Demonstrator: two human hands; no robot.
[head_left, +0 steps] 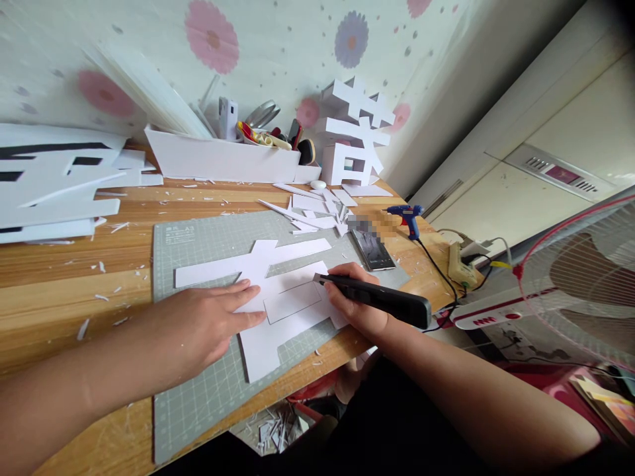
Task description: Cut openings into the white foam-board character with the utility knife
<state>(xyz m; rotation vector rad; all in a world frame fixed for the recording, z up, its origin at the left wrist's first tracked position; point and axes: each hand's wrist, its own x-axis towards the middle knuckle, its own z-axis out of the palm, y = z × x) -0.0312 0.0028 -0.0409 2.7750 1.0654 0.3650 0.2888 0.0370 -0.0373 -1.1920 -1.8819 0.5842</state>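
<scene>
A white foam board character (pixel 292 291) lies flat on the grey-green cutting mat (pixel 198 383). Thin dark lines mark a rectangle in its lower part. My left hand (pixel 218 320) rests on the board's left side, fingers stretched out and pressing it down. In my right hand (pixel 357 301) is a black utility knife (pixel 381 297), held at a slant. Its blade tip is at the upper right corner of the drawn rectangle; whether it has entered the board I cannot tell.
White offcuts (pixel 317 205) and a phone (pixel 372 244) lie at the mat's far edge. A blue glue gun (pixel 407 217) stands behind, near a power strip (pixel 459 264). A standing white character (pixel 354 139), a white tool box (pixel 223 158) and stacked boards (pixel 54 192) line the back. A fan (pixel 585 284) stands right.
</scene>
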